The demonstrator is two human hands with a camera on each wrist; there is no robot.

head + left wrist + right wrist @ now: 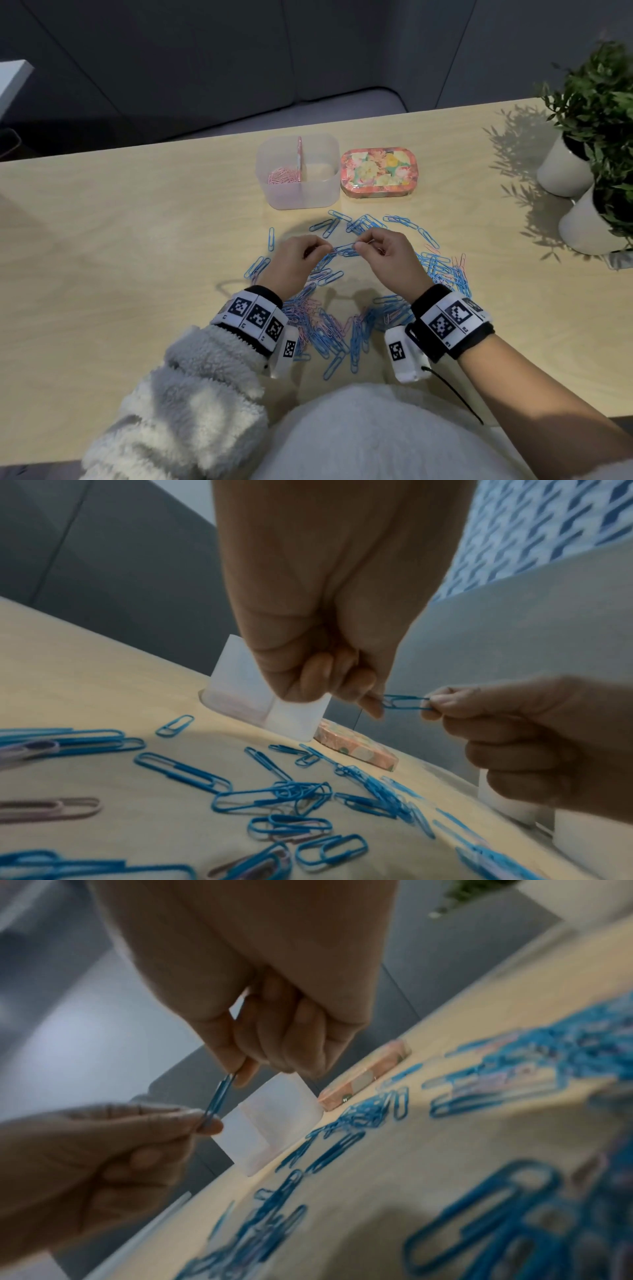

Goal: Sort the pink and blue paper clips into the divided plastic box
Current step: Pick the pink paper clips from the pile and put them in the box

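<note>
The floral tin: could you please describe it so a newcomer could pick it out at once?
On the wooden table, look past the scattered paper clips to the clear divided box. The floral tin sits beside it on the right, the only opaque, flower-patterned container there.

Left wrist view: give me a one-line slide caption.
Both hands, left hand and right hand, pinch one blue paper clip above the table.

A pale wooden table (102,212) carries loose paper clips (329,329), divided box (301,195), floral tin (378,176), plant pots (561,171).
</note>
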